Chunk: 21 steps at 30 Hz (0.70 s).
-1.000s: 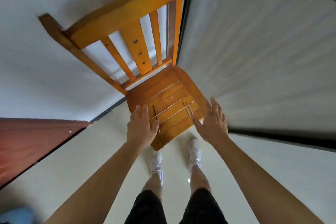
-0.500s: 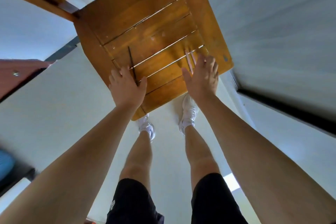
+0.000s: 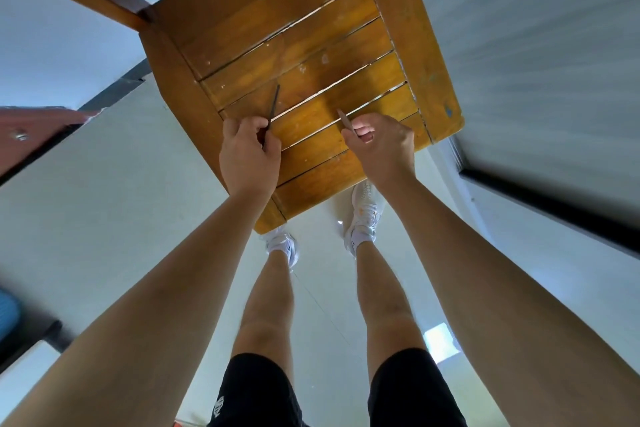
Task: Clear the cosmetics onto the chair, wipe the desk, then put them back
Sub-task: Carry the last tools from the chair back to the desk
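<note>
A slatted wooden chair (image 3: 304,55) fills the upper middle of the head view, seen from above. My left hand (image 3: 247,156) hovers over the seat's front left and pinches a thin dark cosmetic pencil (image 3: 273,106), whose tip points away from me. Over the front right slats, my right hand (image 3: 381,146) has its fingers curled round light pinkish pencils (image 3: 344,120); only a short tip sticks out, the rest is hidden in the fist.
A white wall surface (image 3: 536,62) runs close along the chair's right side. A reddish-brown wooden piece (image 3: 31,135) stands at the left. My legs and white shoes (image 3: 362,215) are on the pale floor right at the seat's front edge.
Both hands came down flat onto the pencils lying on the seat, then closed round them. The view moved in nearer to the seat.
</note>
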### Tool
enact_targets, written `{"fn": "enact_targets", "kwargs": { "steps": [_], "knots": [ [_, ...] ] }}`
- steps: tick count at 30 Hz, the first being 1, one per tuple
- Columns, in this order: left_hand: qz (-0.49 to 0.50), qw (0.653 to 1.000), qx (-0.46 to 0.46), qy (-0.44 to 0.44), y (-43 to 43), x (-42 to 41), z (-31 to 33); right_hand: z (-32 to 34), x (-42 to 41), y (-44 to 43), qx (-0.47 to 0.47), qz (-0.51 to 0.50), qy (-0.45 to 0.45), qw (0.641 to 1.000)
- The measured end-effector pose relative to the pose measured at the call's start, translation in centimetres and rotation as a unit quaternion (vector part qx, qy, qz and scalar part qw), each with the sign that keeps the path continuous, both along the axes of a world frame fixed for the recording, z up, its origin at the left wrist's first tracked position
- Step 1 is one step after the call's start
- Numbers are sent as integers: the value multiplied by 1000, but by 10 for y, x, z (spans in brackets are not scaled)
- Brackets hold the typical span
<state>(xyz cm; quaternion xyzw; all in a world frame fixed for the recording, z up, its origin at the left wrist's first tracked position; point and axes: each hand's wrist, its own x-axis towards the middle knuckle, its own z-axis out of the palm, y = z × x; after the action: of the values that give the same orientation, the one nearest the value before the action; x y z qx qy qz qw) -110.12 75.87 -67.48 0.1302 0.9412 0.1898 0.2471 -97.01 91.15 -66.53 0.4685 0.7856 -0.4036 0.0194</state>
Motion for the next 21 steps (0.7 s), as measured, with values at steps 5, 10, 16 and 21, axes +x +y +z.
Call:
{"fn": "enact_targets", "kwargs": {
  "steps": [5,10,16,21],
  "knots": [
    [-7,1000,1,-12,-1,-14,-4,-6,-2,-4,-20,-30,-15,999],
    [4,999,20,-26,-9,-20,8,6,0,-14,-16,-3,-12,1000],
    [52,993,102,-13,-13,-19,81,63,-12,-12,-38,-37,27,998],
    [84,980,177,30,-8,-45,190,159,-40,2,-28,-33,112,993]
  ]
}}
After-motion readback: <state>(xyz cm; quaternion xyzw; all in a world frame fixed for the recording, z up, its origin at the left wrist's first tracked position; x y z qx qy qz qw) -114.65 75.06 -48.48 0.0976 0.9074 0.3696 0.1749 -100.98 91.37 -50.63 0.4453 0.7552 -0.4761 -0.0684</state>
